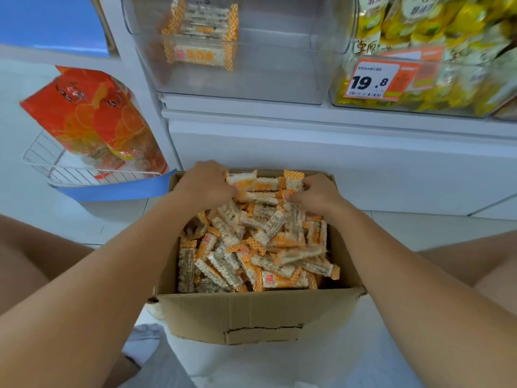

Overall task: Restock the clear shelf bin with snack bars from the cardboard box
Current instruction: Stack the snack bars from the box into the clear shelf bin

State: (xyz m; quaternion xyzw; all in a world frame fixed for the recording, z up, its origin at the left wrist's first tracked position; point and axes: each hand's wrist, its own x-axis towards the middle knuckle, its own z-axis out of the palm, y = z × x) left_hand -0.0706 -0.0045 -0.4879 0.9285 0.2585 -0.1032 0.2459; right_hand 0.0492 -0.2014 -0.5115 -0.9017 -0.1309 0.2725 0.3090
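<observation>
An open cardboard box (251,317) stands on the floor between my knees, filled with several snack bars (251,247) in orange-and-white wrappers. At the box's far side my left hand (204,182) and my right hand (316,194) curl round a stack of bars (260,189) from either end and grip it between them. Above, on the white shelf, sits the clear bin (279,65), holding a few of the same bars (201,35) at its back left; most of it is bare.
Right of the clear bin stands another bin of yellow packets (447,37) with an orange 19.8 price tag (372,81). A white wire basket (56,169) at the left holds an orange bag (95,116). The white shelf base (335,152) rises just behind the box.
</observation>
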